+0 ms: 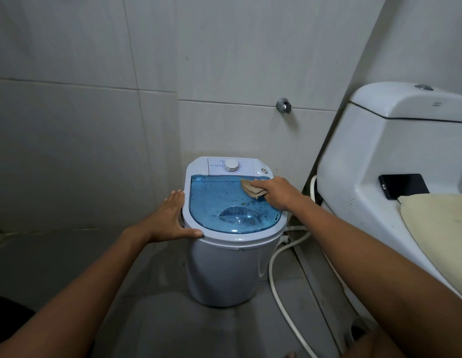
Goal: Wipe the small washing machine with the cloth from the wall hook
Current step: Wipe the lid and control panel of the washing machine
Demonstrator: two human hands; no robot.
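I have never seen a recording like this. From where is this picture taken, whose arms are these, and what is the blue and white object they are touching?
There is one picture, from a camera worn on a person's head, looking forward and down, so the two arms are that person's own. The object is a small washing machine standing on a bathroom floor, with a clear blue lid and a dial at the back. The right hand presses a beige cloth on the far right part of the lid. The left hand lies flat against the machine's left rim, seemingly to steady it. Dark specks show on the lid. At right is a toilet, with a dark phone lying on it.
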